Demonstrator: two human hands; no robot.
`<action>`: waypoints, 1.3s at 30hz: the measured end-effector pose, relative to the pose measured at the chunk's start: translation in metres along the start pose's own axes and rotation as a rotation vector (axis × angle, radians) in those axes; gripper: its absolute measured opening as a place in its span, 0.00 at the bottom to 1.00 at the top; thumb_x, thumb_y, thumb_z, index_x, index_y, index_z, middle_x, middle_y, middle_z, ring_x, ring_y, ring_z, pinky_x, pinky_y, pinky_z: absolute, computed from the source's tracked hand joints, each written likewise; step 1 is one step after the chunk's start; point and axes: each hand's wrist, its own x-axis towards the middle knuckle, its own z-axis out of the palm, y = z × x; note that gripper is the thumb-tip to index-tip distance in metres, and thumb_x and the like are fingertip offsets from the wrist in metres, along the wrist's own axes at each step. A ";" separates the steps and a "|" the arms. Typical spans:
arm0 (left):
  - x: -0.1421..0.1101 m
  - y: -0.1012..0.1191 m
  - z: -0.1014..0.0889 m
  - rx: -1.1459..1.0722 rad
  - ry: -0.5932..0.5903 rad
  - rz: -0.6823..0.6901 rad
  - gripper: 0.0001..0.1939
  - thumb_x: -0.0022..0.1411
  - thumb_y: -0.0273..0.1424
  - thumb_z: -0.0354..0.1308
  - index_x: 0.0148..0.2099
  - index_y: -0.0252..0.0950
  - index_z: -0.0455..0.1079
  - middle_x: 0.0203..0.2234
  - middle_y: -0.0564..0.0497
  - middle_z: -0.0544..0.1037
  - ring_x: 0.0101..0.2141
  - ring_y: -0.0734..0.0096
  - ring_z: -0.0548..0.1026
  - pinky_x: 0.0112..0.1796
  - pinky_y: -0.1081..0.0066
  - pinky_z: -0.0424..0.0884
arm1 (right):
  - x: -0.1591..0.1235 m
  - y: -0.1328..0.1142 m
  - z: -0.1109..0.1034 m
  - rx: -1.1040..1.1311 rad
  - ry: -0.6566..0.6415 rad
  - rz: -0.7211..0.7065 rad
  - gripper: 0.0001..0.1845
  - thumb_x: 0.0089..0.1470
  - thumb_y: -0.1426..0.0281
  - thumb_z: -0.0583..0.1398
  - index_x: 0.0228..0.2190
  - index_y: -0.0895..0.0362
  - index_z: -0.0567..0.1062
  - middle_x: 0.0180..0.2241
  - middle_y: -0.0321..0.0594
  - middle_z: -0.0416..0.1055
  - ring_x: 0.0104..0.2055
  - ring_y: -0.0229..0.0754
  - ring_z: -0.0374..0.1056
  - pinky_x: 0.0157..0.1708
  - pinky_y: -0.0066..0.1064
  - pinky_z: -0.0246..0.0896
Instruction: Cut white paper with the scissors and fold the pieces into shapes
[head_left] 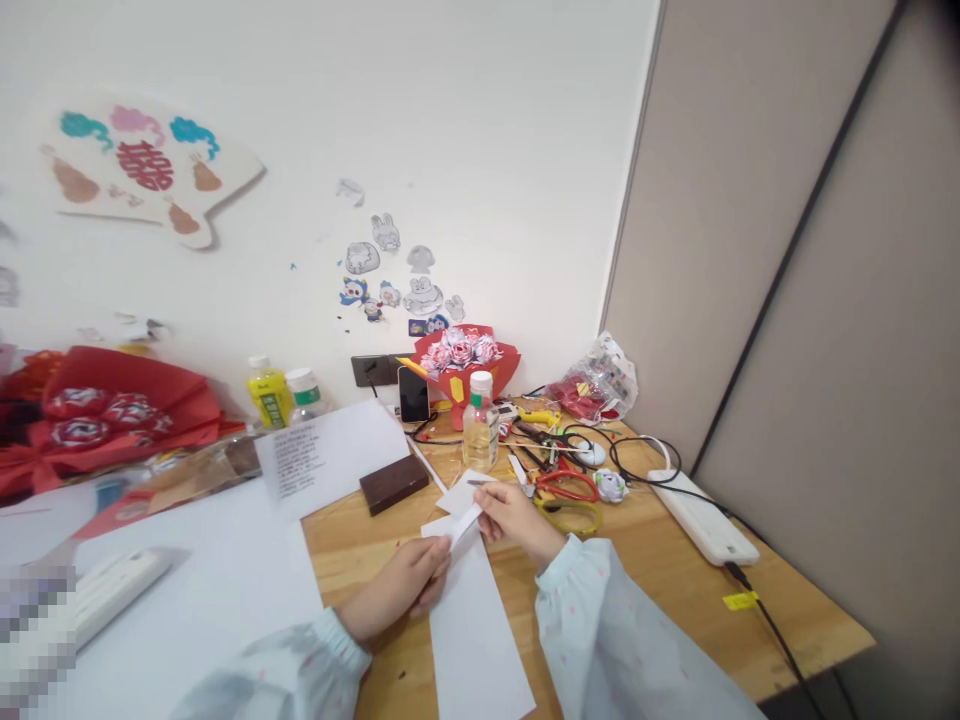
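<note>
My left hand (401,588) and my right hand (514,518) both pinch a small folded white paper strip (465,522) over a wooden desk (660,560). The strip slants up from the left fingers to the right fingers. Under the hands lies a long white paper sheet (476,630) that reaches the near desk edge. A small white paper scrap (459,495) lies just behind the strip. Both arms wear light blue sleeves.
A dark brown block (394,482), a clear bottle with a white cap (480,425), red-handled scissors (566,487), yellow scissors (574,517) and tangled cables sit behind the hands. A white power strip (701,517) lies at the right. Red paper bouquets (461,362) and printed sheets (326,452) stand further back.
</note>
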 end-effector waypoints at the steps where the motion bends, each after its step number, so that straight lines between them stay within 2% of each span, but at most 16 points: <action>1: -0.002 0.002 0.002 -0.135 -0.060 -0.025 0.24 0.58 0.53 0.38 0.20 0.40 0.49 0.08 0.62 0.53 0.11 0.80 0.50 0.16 0.75 0.49 | -0.001 0.000 -0.001 -0.014 -0.025 0.013 0.23 0.51 0.51 0.52 0.20 0.57 0.63 0.14 0.28 0.59 0.14 0.29 0.53 0.15 0.22 0.45; 3: -0.005 0.005 0.004 -0.330 -0.125 -0.063 0.24 0.56 0.54 0.42 0.21 0.40 0.48 0.08 0.63 0.52 0.10 0.82 0.47 0.14 0.76 0.44 | -0.001 0.001 0.000 -0.025 -0.042 0.047 0.22 0.52 0.52 0.52 0.18 0.57 0.61 0.13 0.27 0.56 0.14 0.29 0.51 0.15 0.22 0.45; 5: -0.005 0.007 0.005 -0.416 -0.147 -0.106 0.24 0.55 0.53 0.45 0.21 0.39 0.50 0.07 0.63 0.53 0.09 0.83 0.48 0.13 0.76 0.42 | -0.002 0.002 0.002 -0.045 -0.004 0.066 0.21 0.52 0.55 0.53 0.17 0.56 0.59 0.14 0.27 0.52 0.15 0.29 0.49 0.15 0.22 0.44; 8: -0.003 0.008 0.004 -0.424 -0.146 -0.140 0.24 0.53 0.53 0.48 0.23 0.36 0.58 0.08 0.60 0.59 0.09 0.83 0.52 0.13 0.76 0.42 | -0.003 0.001 0.006 -0.135 0.072 0.050 0.19 0.51 0.61 0.53 0.15 0.56 0.56 0.15 0.27 0.49 0.17 0.30 0.46 0.16 0.23 0.40; 10: -0.001 0.008 0.003 -0.419 -0.132 -0.116 0.24 0.51 0.51 0.52 0.28 0.33 0.64 0.11 0.57 0.64 0.11 0.82 0.55 0.14 0.76 0.44 | -0.003 -0.001 0.008 -0.217 0.089 0.031 0.18 0.51 0.65 0.53 0.14 0.56 0.54 0.15 0.27 0.47 0.18 0.30 0.44 0.17 0.23 0.38; 12: -0.001 0.010 0.003 -0.427 -0.110 -0.089 0.23 0.49 0.50 0.55 0.30 0.32 0.66 0.15 0.55 0.68 0.14 0.81 0.59 0.15 0.77 0.47 | -0.004 -0.005 0.011 -0.283 0.094 0.017 0.18 0.50 0.68 0.53 0.13 0.56 0.53 0.15 0.27 0.46 0.19 0.30 0.44 0.18 0.24 0.38; 14: -0.001 0.011 0.005 -0.439 -0.095 -0.082 0.23 0.48 0.49 0.56 0.28 0.31 0.66 0.18 0.53 0.69 0.17 0.79 0.61 0.18 0.76 0.51 | -0.005 -0.008 0.014 -0.324 0.095 0.017 0.18 0.49 0.70 0.53 0.13 0.56 0.53 0.14 0.28 0.46 0.19 0.31 0.44 0.18 0.25 0.38; 17: -0.001 0.011 0.009 -0.460 -0.066 -0.066 0.22 0.49 0.49 0.57 0.25 0.32 0.66 0.19 0.52 0.69 0.20 0.76 0.63 0.23 0.75 0.56 | -0.007 -0.012 0.018 -0.318 0.098 0.027 0.20 0.49 0.68 0.54 0.12 0.56 0.54 0.13 0.28 0.48 0.18 0.31 0.44 0.18 0.25 0.38; 20: 0.000 0.009 0.010 -0.506 -0.019 0.001 0.20 0.50 0.46 0.58 0.23 0.32 0.65 0.18 0.54 0.66 0.22 0.77 0.62 0.26 0.75 0.56 | -0.009 -0.016 0.021 -0.158 0.092 0.010 0.22 0.52 0.58 0.53 0.14 0.56 0.57 0.13 0.27 0.50 0.17 0.31 0.46 0.18 0.25 0.41; 23: 0.002 0.007 0.008 -0.610 -0.005 0.055 0.19 0.50 0.45 0.59 0.22 0.33 0.63 0.18 0.54 0.64 0.22 0.77 0.59 0.26 0.75 0.56 | -0.011 -0.018 0.021 -0.008 -0.029 -0.039 0.25 0.51 0.49 0.51 0.18 0.57 0.61 0.15 0.28 0.55 0.17 0.31 0.50 0.18 0.24 0.46; 25: 0.002 0.007 0.006 -0.677 -0.017 0.076 0.19 0.50 0.44 0.59 0.22 0.33 0.63 0.18 0.55 0.63 0.22 0.77 0.58 0.26 0.75 0.56 | -0.012 -0.019 0.020 0.033 -0.108 -0.068 0.25 0.47 0.47 0.54 0.21 0.57 0.63 0.17 0.29 0.57 0.18 0.31 0.52 0.19 0.24 0.48; 28: 0.002 0.006 0.005 -0.725 -0.057 0.092 0.19 0.52 0.43 0.60 0.23 0.33 0.64 0.18 0.55 0.63 0.21 0.77 0.58 0.26 0.75 0.56 | -0.013 -0.020 0.020 0.047 -0.139 -0.090 0.23 0.45 0.49 0.58 0.25 0.58 0.65 0.18 0.29 0.58 0.19 0.31 0.54 0.20 0.24 0.48; 31: 0.002 0.003 0.006 -0.755 -0.075 0.089 0.18 0.52 0.42 0.60 0.23 0.32 0.65 0.19 0.53 0.64 0.22 0.77 0.60 0.26 0.75 0.57 | -0.013 -0.020 0.020 0.040 -0.130 -0.109 0.21 0.47 0.52 0.58 0.24 0.59 0.66 0.18 0.29 0.57 0.20 0.31 0.54 0.20 0.24 0.47; 36: 0.004 -0.001 0.006 -0.806 -0.068 0.091 0.17 0.52 0.41 0.61 0.25 0.32 0.65 0.18 0.54 0.64 0.21 0.78 0.60 0.25 0.75 0.55 | -0.013 -0.022 0.021 0.049 0.027 -0.158 0.19 0.43 0.58 0.63 0.33 0.58 0.69 0.22 0.30 0.59 0.24 0.33 0.55 0.25 0.25 0.50; 39: 0.004 -0.001 0.006 -0.835 -0.048 0.097 0.17 0.52 0.41 0.60 0.25 0.32 0.64 0.18 0.55 0.63 0.21 0.78 0.60 0.24 0.75 0.56 | -0.014 -0.022 0.021 0.021 0.066 -0.191 0.15 0.44 0.60 0.63 0.31 0.58 0.69 0.24 0.31 0.61 0.26 0.34 0.57 0.27 0.26 0.52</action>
